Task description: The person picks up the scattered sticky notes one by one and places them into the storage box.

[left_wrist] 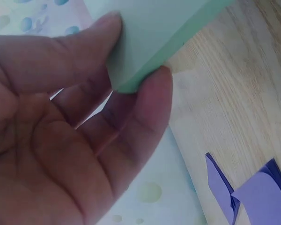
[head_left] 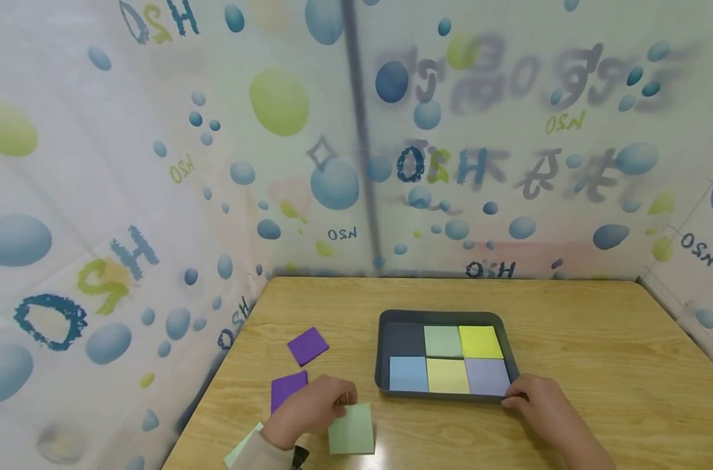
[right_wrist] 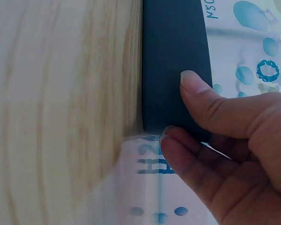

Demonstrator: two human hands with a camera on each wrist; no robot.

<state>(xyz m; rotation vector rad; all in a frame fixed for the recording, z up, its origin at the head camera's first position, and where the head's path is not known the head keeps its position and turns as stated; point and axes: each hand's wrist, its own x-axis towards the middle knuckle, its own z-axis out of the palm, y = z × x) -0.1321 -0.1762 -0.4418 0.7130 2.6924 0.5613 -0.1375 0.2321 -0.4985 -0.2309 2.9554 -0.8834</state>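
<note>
My left hand (head_left: 316,403) pinches a light green sticky note pad (head_left: 351,431) by its edge, thumb on one face and fingers on the other. In the left wrist view the pad (left_wrist: 154,35) shows a layered side. With thumb and fingers, my right hand (head_left: 539,403) grips the near right corner of a dark grey tray (head_left: 438,318). In the right wrist view the thumb presses the outer wall of the tray (right_wrist: 173,51). Lying in the tray are a green pad (head_left: 442,342), bright yellow pad (head_left: 481,342), blue pad (head_left: 408,373), pale yellow pad (head_left: 447,376) and lavender pad (head_left: 488,376); its far left spot is bare.
Two purple pads lie on the wooden table (head_left: 597,339) to the left, one farther back (head_left: 308,346) and one (head_left: 287,390) partly behind my left hand. Another pale green sheet (head_left: 242,446) shows beside the left sleeve. A patterned curtain (head_left: 309,235) encloses the table's back and sides.
</note>
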